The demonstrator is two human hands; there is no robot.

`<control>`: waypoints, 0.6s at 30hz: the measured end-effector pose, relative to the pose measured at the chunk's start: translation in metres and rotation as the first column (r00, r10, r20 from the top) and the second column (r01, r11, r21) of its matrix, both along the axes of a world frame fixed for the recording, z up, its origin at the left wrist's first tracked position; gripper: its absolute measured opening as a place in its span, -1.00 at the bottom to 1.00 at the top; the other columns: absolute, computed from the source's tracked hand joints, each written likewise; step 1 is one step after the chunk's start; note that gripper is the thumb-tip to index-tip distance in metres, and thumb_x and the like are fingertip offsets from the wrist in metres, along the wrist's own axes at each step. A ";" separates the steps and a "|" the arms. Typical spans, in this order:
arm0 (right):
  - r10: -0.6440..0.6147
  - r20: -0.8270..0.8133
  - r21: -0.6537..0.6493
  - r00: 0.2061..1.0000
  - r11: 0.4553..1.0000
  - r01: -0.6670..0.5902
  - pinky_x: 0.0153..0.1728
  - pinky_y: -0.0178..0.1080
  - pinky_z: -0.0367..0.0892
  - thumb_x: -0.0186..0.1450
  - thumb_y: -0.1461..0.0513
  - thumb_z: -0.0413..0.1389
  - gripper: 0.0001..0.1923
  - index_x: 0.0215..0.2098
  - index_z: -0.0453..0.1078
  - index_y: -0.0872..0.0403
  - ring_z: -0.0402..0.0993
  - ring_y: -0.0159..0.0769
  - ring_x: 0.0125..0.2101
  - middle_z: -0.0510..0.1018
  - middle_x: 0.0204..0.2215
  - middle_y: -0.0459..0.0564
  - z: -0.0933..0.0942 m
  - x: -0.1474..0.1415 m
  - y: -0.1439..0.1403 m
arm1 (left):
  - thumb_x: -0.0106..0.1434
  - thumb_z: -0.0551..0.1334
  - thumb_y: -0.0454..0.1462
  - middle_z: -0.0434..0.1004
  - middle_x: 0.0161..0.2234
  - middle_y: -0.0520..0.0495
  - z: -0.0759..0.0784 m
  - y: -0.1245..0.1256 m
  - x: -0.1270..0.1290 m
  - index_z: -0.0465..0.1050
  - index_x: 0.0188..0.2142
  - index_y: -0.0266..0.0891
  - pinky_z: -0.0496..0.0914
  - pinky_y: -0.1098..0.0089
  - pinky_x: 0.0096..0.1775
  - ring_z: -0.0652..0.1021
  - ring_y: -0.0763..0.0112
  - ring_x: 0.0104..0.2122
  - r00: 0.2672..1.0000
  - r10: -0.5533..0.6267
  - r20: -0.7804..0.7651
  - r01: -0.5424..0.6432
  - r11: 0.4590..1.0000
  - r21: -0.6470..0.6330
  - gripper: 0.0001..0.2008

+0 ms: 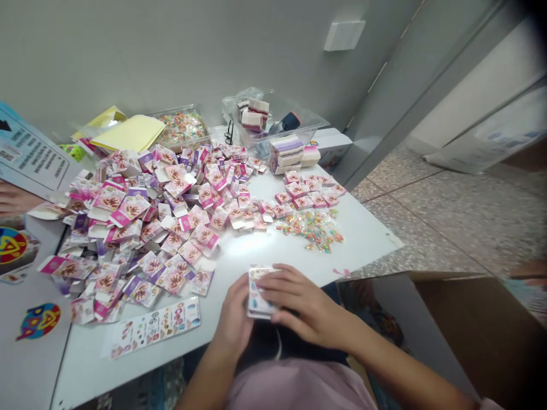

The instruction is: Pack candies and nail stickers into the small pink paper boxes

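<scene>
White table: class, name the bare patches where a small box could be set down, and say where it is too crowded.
The white table is bare between the box pile, the coloured beads and both hands; also along its right edge beyond the beads, and near the sticker strip. The left and back are crowded with boxes and clear tubs.

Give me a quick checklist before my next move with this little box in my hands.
1. Small box held by both hands: ok, left hand behind it, right hand across its front.
2. Box flaps closed: cannot tell, fingers cover it.
3. Bare table space ahead of the hands: ok.
4. Pile of flat pink boxes within view: ok, at left.
5. Loose coloured beads clear of the edge: ok, though close to it.
6. Sticker sheet flat on the table: ok.
</scene>
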State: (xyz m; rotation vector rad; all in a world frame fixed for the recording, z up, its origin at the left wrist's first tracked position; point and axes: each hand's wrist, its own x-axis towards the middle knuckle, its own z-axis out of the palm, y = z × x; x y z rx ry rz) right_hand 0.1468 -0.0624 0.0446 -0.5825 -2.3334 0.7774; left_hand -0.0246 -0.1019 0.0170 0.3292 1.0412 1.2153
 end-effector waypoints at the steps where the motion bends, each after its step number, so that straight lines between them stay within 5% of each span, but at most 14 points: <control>1: 0.061 0.068 0.014 0.996 0.998 -0.063 0.25 0.14 0.08 0.36 0.15 0.14 -0.63 0.11 0.37 0.06 0.39 -0.10 0.12 0.50 0.09 0.16 -0.002 0.000 -0.001 | 0.06 0.40 -0.11 0.62 -0.28 -0.13 0.000 0.001 0.000 0.54 -0.23 -0.31 0.44 0.35 -0.20 0.60 0.26 -0.26 0.999 0.047 0.020 -0.046 0.999 -0.028 -0.64; 4: 0.061 0.083 0.029 0.995 0.998 -0.064 0.17 0.19 0.13 0.34 0.14 0.17 -0.71 0.00 0.41 0.06 0.41 -0.06 0.04 0.55 0.01 0.16 -0.014 -0.004 -0.009 | 0.12 0.39 -0.08 0.61 -0.31 -0.11 0.001 0.002 0.002 0.53 -0.24 -0.30 0.43 0.37 -0.20 0.59 0.30 -0.27 0.999 0.017 -0.042 -0.017 1.000 -0.014 -0.66; 7: -0.182 -0.105 0.015 0.978 0.983 0.184 0.07 0.08 0.27 0.32 0.27 0.14 -0.71 0.02 0.38 0.05 0.39 -0.07 0.02 0.50 0.02 0.17 -0.033 -0.014 -0.021 | 0.22 0.32 -0.09 0.59 -0.31 -0.06 -0.001 0.000 0.006 0.51 -0.23 -0.27 0.41 0.42 -0.21 0.56 0.37 -0.29 0.985 0.015 -0.172 0.001 0.996 0.088 -0.72; 10: -0.465 -0.255 -0.301 0.847 0.871 0.388 0.09 -0.01 0.30 0.35 0.25 0.10 -0.62 0.13 0.28 0.07 0.32 -0.08 0.14 0.36 0.15 0.22 -0.049 -0.028 -0.031 | 0.32 0.21 -0.07 0.57 -0.24 -0.08 -0.004 -0.003 0.010 0.52 -0.15 -0.24 0.41 0.38 -0.17 0.54 0.34 -0.24 0.953 0.039 -0.301 0.026 0.978 0.209 -0.70; 13: -0.465 -0.254 -0.633 0.848 0.743 0.217 -0.02 -0.14 0.41 0.42 0.15 0.00 -0.72 0.03 0.38 0.07 0.49 -0.19 -0.05 0.53 -0.05 0.12 -0.053 -0.037 -0.031 | 0.34 0.17 -0.07 0.52 -0.10 -0.18 -0.005 -0.004 0.007 0.57 -0.18 -0.24 0.38 0.26 -0.02 0.48 0.22 -0.06 0.862 0.050 -0.504 0.142 0.931 0.336 -0.69; 16: -0.500 -0.251 -0.800 0.829 0.590 0.113 -0.37 -0.28 0.46 0.41 0.08 0.02 -0.72 -0.22 0.45 0.10 0.50 -0.32 -0.48 0.53 -0.50 -0.07 -0.052 -0.038 -0.028 | 0.31 0.20 -0.06 0.51 -0.07 -0.22 -0.006 -0.001 -0.001 0.56 -0.41 -0.25 0.36 0.20 0.02 0.43 0.14 0.00 0.732 0.069 -0.678 0.226 0.914 0.337 -0.67; 18: -0.528 -0.273 -0.879 0.804 0.477 0.015 -0.53 -0.32 0.40 0.35 0.04 0.10 -0.71 -0.26 0.44 0.11 0.41 -0.38 -0.62 0.47 -0.60 -0.14 -0.052 -0.036 -0.026 | 0.34 0.16 -0.08 0.51 -0.08 -0.22 -0.005 0.001 -0.005 0.51 -0.51 -0.23 0.35 0.18 0.02 0.42 0.14 0.00 0.662 0.050 -0.748 0.268 0.916 0.298 -0.62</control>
